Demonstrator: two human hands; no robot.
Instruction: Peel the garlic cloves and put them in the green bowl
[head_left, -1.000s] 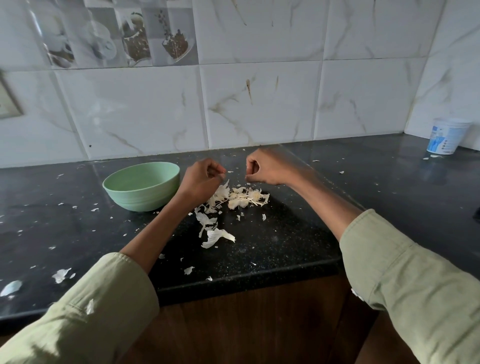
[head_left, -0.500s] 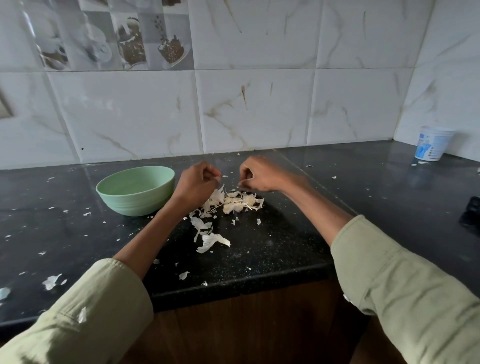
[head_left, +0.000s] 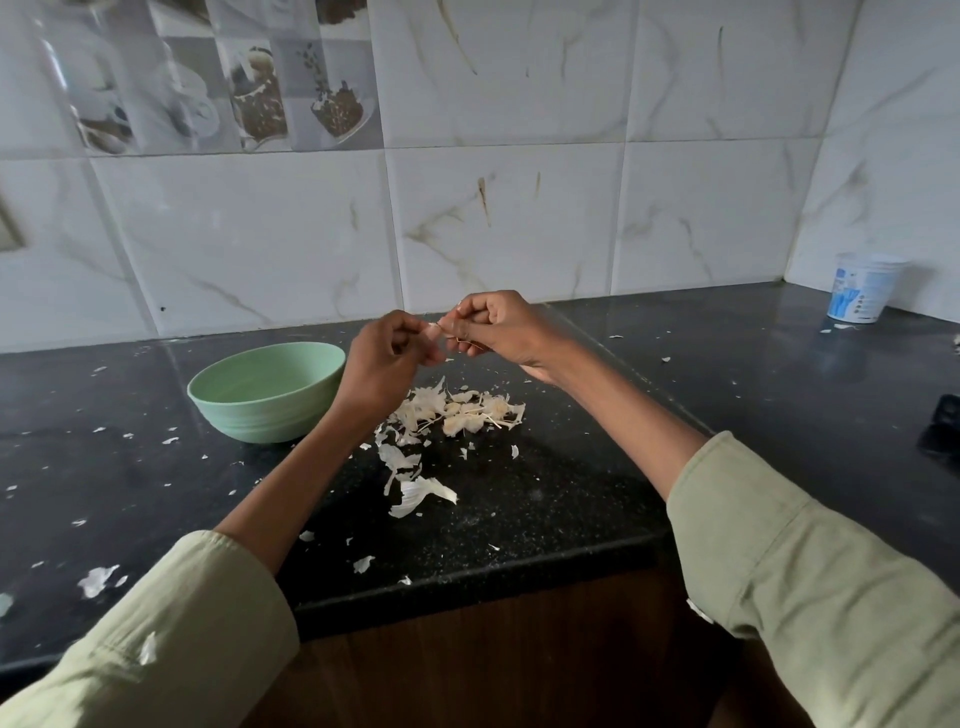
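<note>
My left hand (head_left: 387, 358) and my right hand (head_left: 493, 326) meet above the black counter, both with curled fingers pinching a small garlic clove (head_left: 432, 328) between them. Most of the clove is hidden by my fingers. Below the hands lies a pile of garlic cloves and papery skins (head_left: 460, 413). The green bowl (head_left: 267, 392) stands on the counter just left of my left wrist; I see nothing inside the visible part of it.
White skin flakes (head_left: 418, 493) are scattered over the black counter (head_left: 571, 499), whose front edge runs near my forearms. A white and blue cup (head_left: 860, 291) stands at the back right corner. A dark object (head_left: 943, 431) lies at the right edge.
Both hands have risen from the pile and come together; they now pinch one clove between them. The view has tilted so the scene sits a little lower.
</note>
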